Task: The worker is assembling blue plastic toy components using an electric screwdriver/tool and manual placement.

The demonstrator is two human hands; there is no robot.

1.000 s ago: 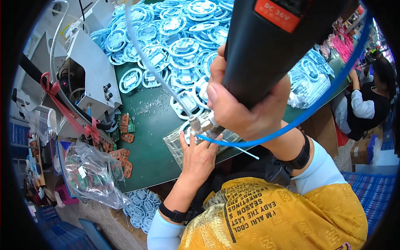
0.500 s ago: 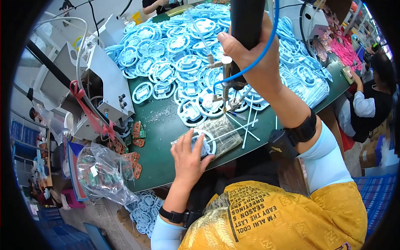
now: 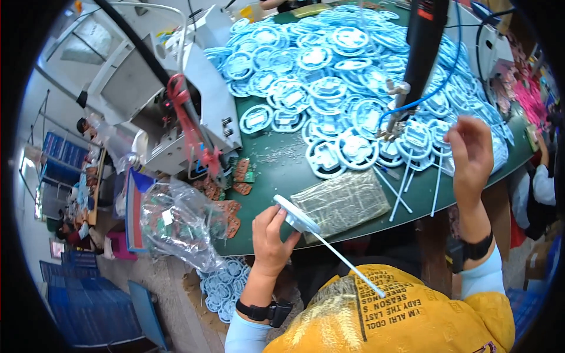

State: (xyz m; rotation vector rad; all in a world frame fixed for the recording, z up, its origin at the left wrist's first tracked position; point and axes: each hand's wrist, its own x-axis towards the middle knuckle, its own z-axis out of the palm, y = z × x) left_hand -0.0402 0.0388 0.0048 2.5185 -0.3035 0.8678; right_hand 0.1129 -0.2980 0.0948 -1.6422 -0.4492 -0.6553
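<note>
A light-blue ring-shaped plastic part (image 3: 297, 216) with a long white stick is pinched in my left hand (image 3: 271, 238), tilted up off the table's front edge. Its stick slants down to the right, over my yellow apron. My right hand (image 3: 472, 156) is raised at the right, holding nothing, its thumb apart from the loosely bent fingers. Left of that hand a black power screwdriver (image 3: 421, 56) with a blue air hose hangs tip-down over the heap of blue ring parts (image 3: 329, 88). Beside the held part lies a flat block wrapped in clear tape (image 3: 341, 203), its top uncovered.
Several white sticks (image 3: 436, 185) lie right of the block. Grey metal machines (image 3: 203, 97) stand at the left, near brown circuit boards (image 3: 232, 215) and a clear plastic bag (image 3: 182, 220). More blue parts (image 3: 226, 288) sit below the table. Other people are partly visible at the edges.
My right hand has let go of the screwdriver and drawn back to the right. My left hand has lifted the ring part off the wrapped block and tilted it. The whole view has shifted.
</note>
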